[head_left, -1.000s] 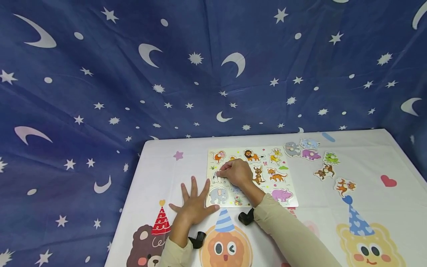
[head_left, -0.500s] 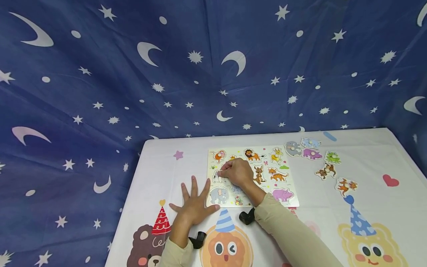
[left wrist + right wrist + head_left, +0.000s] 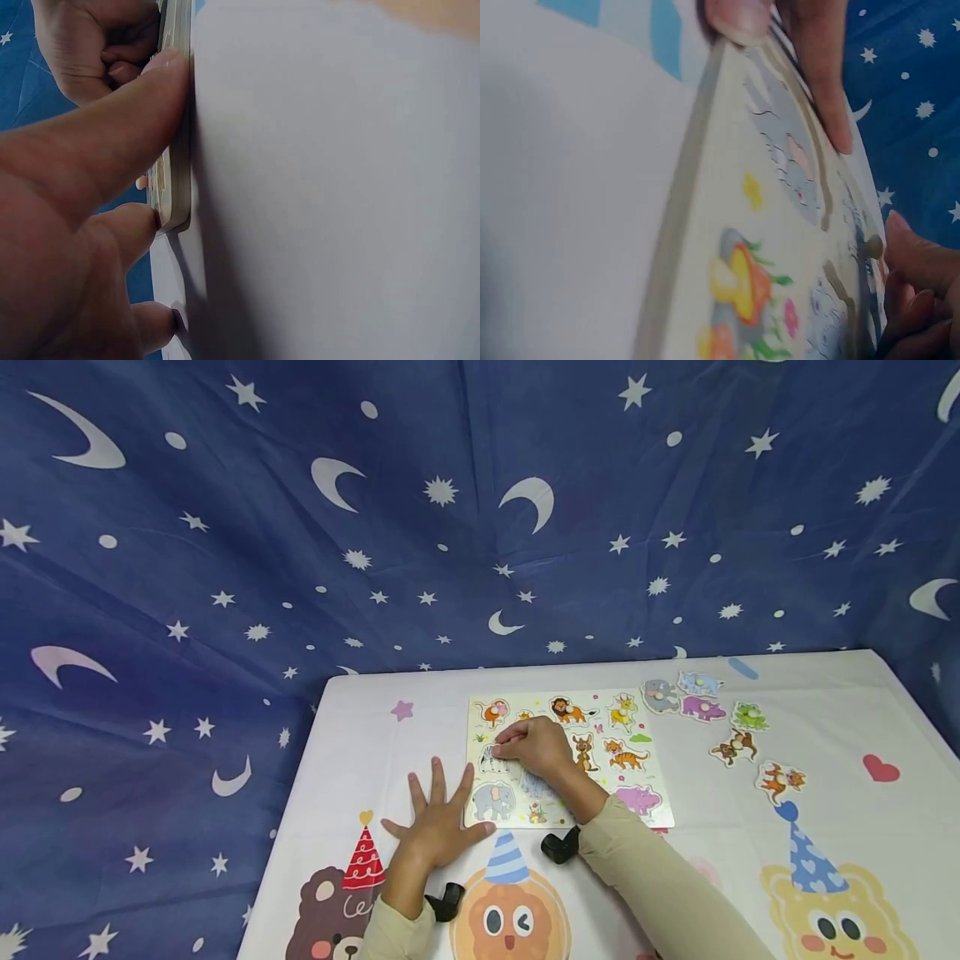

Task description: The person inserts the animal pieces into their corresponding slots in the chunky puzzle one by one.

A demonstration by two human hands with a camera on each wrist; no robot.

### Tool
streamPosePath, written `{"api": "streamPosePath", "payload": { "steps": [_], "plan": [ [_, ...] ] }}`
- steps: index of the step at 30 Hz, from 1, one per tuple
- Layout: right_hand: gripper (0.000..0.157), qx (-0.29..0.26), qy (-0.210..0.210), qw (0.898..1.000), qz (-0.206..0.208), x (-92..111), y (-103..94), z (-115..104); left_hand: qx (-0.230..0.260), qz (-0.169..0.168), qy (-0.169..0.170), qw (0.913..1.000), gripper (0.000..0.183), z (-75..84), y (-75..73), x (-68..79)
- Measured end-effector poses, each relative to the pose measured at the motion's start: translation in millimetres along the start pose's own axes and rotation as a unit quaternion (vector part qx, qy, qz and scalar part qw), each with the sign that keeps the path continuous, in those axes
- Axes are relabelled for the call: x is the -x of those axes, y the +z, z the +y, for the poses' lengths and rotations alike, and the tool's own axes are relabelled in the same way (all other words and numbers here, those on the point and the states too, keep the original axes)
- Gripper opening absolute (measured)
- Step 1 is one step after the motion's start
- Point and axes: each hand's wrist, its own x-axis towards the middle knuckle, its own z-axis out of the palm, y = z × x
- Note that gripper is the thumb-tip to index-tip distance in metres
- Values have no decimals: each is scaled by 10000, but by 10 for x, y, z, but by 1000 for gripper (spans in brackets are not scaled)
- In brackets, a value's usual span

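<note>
A wooden animal puzzle board [image 3: 562,820] lies flat on the table. My right hand [image 3: 538,750] reaches over it from the right, with thumb and fingertips at the knob of the zebra piece [image 3: 491,760] near the left side. In the right wrist view that knob [image 3: 874,246] shows right against a fingertip [image 3: 897,223]. My left hand [image 3: 435,831] lies with fingers spread at the board's lower left corner. Its thumb [image 3: 169,71] touches the front edge and a finger [image 3: 139,221] touches the corner. An elephant picture [image 3: 493,800] sits below the zebra.
Right of the board lie loose animal pieces: a grey elephant [image 3: 660,695], a blue rhino [image 3: 699,683], a purple hippo [image 3: 702,708], a green frog [image 3: 750,716], a brown monkey [image 3: 735,747] and an orange one [image 3: 780,779]. A starry blue curtain [image 3: 420,543] hangs behind the table.
Both hands stay in place. The right hand shifts only very slightly at the zebra piece, whose stripes show a little more now. The small overall shift comes from the head camera.
</note>
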Motion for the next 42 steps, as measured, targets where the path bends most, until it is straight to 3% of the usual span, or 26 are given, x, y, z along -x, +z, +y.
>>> {"api": "streamPosePath", "payload": {
  "steps": [7,12,19,25,31,42],
  "plan": [
    [17,-1403,269,9895,-210,71,-147,9,-33,-32,-44,10000,94,-8,37,14],
    [24,-1519,280,9880,43,182,-434,66,-4,29,-25,10000,94,7,36,15],
    [38,-1607,510,9846,472,272,-1004,351,50,100,-50,9999,94,-9,34,21],
    [47,-1368,596,9835,1018,362,-1469,527,84,119,-16,9999,95,-8,21,29],
    [51,-1034,610,9804,1562,452,-1775,740,101,118,-17,9999,94,-9,16,17],
    [64,-188,950,9783,1829,673,-2182,1068,111,82,-57,9999,94,8,27,-4]
  ]
}}
